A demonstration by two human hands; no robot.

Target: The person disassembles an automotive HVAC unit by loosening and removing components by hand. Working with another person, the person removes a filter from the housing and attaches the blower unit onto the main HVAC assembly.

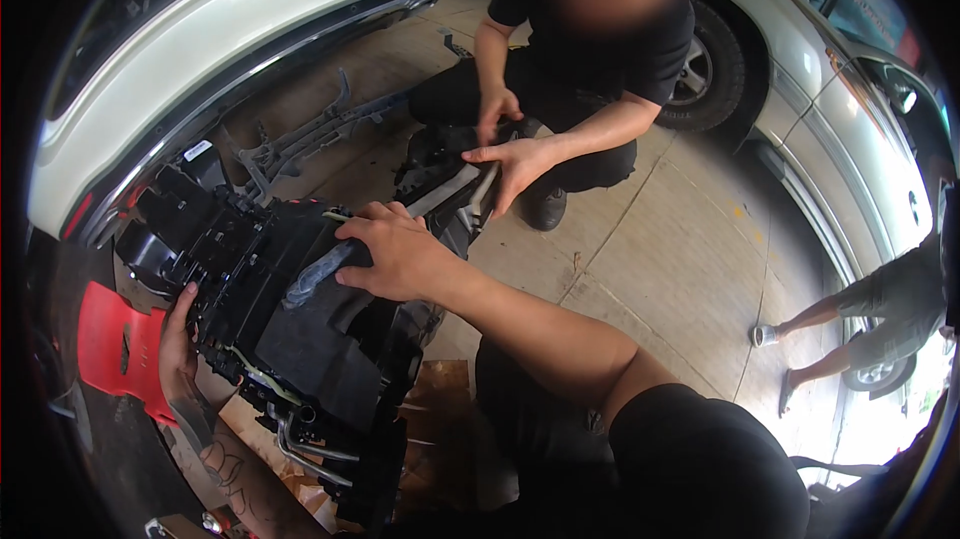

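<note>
1. Nearest my view, metal pipes (315, 451) stick out from the black housing (320, 354), with cardboard (435, 419) beneath and beside it, probably to guard it from the floor (620, 284).
2. The housing lies low before me, between my two hands. My left hand (178, 344) is at its side, thumb against the edge, which I judge steadies it; the fingers are hidden, so I cannot tell how that grip is closed.
3. My right hand (395, 254) spans the top, its grip apart, thumb away from the curved fingers, likely bracing from above. A bluish, crumpled strip (318, 277) lies by the thumb; it may be film or cloth, the view being poor there.
4. A red plastic piece (125, 349) is left of the housing.
5. Across from me, a co-worker (590, 49) crouches, hands over the far-end parts, perhaps for close reach.
6. Beyond are a metal frame (320, 134), a pale vehicle (270, 9) and a wheel (700, 69).
</note>
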